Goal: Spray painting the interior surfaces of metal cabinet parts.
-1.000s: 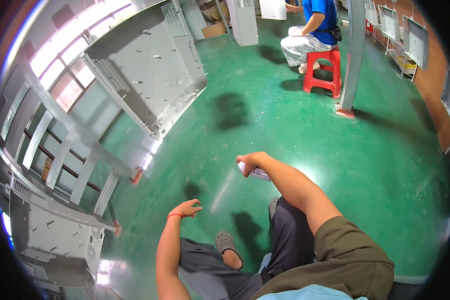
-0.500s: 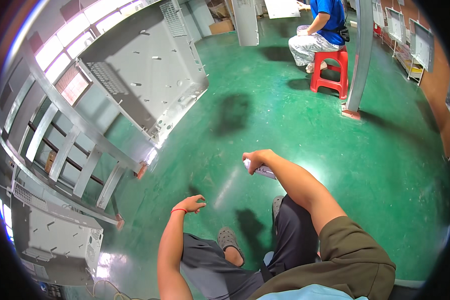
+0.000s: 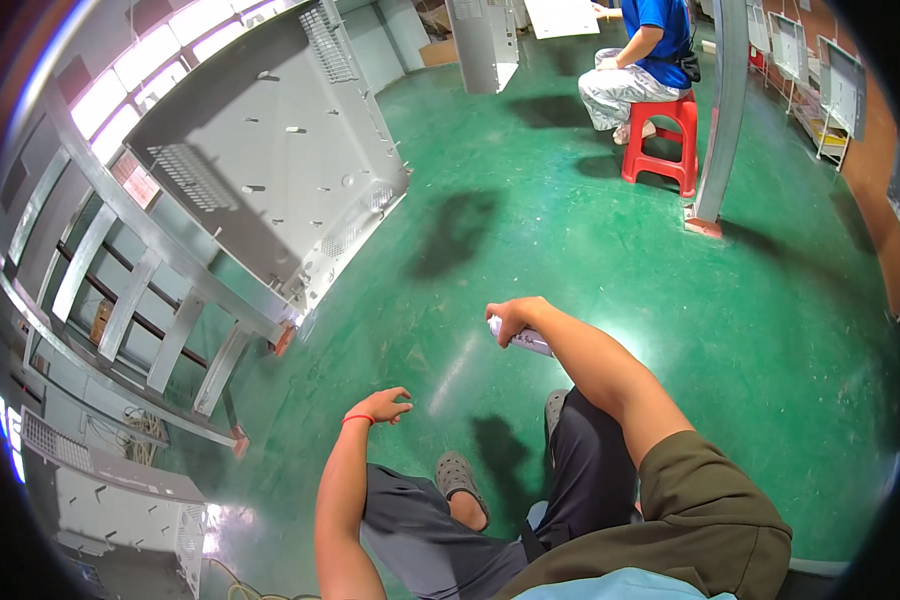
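Note:
In my right hand (image 3: 511, 317) is a pale cylindrical can (image 3: 533, 343), shaped like a spray can, gripped near its top and tilted over the floor. My left hand (image 3: 381, 405), with a red cord at the wrist, is held out over the floor holding nothing, its fingers loosely bent and apart. Beyond my hands at the upper left, a large grey metal housing (image 3: 320, 110) hangs tilted, with pegs and slotted vent areas on its inner face. A second grey housing (image 3: 120, 500) is at the lower left.
Along the left runs a metal frame with slats (image 3: 170, 335). A person in blue sits on a red stool (image 3: 662, 145) near a steel post (image 3: 718, 130). Another grey panel (image 3: 482, 45) hangs far off. Racked panels (image 3: 842, 85) line the right wall. The floor (image 3: 610, 250) is green.
The large housing has shifted left and turned slightly. The lower-left housing has moved downward in view, and the far panel has swung round. My hands have stayed almost still.

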`<action>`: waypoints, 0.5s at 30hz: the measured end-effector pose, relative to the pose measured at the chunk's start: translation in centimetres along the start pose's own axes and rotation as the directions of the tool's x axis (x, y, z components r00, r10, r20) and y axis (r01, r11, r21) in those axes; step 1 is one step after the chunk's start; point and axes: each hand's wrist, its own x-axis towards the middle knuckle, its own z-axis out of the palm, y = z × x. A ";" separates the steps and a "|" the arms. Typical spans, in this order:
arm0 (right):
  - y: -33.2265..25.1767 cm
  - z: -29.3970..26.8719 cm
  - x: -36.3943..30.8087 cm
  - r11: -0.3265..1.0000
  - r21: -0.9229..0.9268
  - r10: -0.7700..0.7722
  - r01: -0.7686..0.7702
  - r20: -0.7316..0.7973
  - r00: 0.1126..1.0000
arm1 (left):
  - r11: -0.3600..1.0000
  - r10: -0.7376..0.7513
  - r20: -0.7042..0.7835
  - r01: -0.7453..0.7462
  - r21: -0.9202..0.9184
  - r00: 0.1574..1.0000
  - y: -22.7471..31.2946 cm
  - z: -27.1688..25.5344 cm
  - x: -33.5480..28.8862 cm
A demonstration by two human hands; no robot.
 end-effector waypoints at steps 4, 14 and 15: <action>0.3 -0.5 0.5 1.000 -0.001 0.009 -0.009 0.017 1.000 | 1.000 -0.013 0.000 0.013 -0.020 1.000 0.4 -0.3 0.3; 1.6 -2.3 0.4 1.000 -0.007 0.028 -0.028 0.021 0.999 | 1.000 0.012 -0.005 -0.012 0.004 1.000 2.3 -1.3 1.5; 1.8 -2.6 0.3 1.000 -0.015 0.026 -0.026 0.018 1.000 | 1.000 0.010 -0.005 -0.010 -0.008 1.000 2.6 -1.5 1.6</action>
